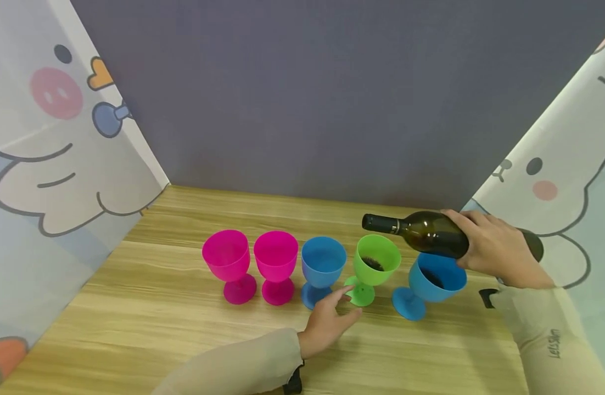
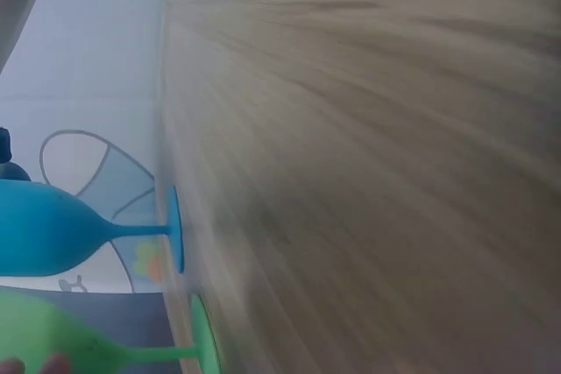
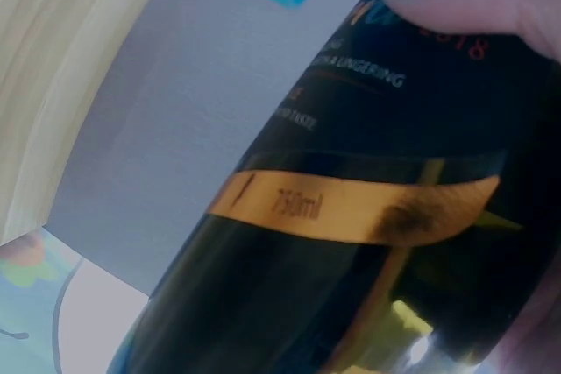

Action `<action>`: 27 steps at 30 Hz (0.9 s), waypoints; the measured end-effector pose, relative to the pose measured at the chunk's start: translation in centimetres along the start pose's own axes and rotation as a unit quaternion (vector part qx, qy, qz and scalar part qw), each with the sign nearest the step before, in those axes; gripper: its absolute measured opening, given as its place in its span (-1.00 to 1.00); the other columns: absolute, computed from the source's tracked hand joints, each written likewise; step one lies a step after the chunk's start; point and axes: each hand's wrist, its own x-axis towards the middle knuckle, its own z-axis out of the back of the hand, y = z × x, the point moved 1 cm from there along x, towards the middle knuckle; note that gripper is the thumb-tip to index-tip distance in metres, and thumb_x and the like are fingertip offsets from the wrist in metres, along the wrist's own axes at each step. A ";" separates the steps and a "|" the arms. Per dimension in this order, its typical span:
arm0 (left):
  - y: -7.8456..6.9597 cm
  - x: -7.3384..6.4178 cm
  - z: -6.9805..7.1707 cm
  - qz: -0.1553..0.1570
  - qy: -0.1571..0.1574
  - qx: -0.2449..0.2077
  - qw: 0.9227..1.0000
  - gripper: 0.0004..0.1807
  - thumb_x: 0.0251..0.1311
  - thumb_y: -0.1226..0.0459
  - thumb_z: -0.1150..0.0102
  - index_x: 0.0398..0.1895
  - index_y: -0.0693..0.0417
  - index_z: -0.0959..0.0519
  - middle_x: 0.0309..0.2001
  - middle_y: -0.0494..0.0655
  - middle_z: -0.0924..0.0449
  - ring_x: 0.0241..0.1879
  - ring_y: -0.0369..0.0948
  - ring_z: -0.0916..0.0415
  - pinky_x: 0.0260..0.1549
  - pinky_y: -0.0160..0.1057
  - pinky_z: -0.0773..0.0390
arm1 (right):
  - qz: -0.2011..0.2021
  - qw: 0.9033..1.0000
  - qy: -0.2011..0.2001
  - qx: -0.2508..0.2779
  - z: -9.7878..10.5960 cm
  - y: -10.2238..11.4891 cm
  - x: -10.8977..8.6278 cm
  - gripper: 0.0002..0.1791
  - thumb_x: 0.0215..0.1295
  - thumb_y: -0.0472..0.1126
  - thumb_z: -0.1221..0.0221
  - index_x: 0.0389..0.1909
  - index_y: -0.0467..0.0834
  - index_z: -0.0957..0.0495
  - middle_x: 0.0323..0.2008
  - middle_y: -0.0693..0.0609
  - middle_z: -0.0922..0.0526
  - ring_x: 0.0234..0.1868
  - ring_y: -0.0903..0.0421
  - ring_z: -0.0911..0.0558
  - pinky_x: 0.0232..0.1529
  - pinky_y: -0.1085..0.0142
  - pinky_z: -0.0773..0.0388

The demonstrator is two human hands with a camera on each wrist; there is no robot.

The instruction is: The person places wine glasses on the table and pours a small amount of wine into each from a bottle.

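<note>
My right hand grips a dark green wine bottle round its body. The bottle lies nearly level, its neck pointing left above the green goblet. A label with a gold band shows on the bottle in the right wrist view. Dark liquid is in the green goblet and in the blue goblet at the right end. My left hand has its thumb and fingers spread, fingertips right at the green goblet's foot. In the left wrist view, fingertips overlap the green goblet.
Left of the green goblet, another blue goblet and two pink goblets stand in the row on the wooden table. A grey panel rises behind, with cartoon-printed panels at both sides.
</note>
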 end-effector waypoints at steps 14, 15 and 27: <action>1.4 -2.5 2.9 -0.098 -0.031 0.045 0.994 -0.59 0.21 0.26 -0.24 0.11 0.22 -0.54 -0.02 0.12 -0.61 0.03 -0.01 -0.53 0.04 -0.04 -0.49 | -0.006 1.000 0.008 0.000 0.2 0.2 -0.1 0.09 -0.58 -0.17 -0.55 0.21 -0.01 -0.30 -0.26 -0.26 -0.55 -0.35 -0.18 -0.53 -0.47 -0.15 -0.52; 1.5 -2.7 3.0 -0.103 -0.037 0.048 0.993 -0.60 0.20 0.27 -0.25 0.10 0.22 -0.55 -0.02 0.10 -0.62 0.02 -0.02 -0.53 0.04 -0.06 -0.49 | -0.005 1.000 0.008 -0.001 0.2 0.2 0.0 0.08 -0.58 -0.17 -0.55 0.21 -0.02 -0.30 -0.26 -0.26 -0.56 -0.36 -0.18 -0.53 -0.48 -0.15 -0.52; 2.1 -3.7 5.1 -0.267 -0.204 0.092 0.937 -0.56 -0.12 0.53 -0.37 -0.06 0.33 -0.59 -0.12 0.10 -0.64 -0.13 -0.05 -0.55 -0.19 -0.12 -0.61 | -0.009 1.000 0.011 0.000 0.2 0.4 -0.1 0.09 -0.55 -0.17 -0.54 0.23 -0.02 -0.30 -0.23 -0.27 -0.55 -0.32 -0.20 -0.53 -0.49 -0.16 -0.52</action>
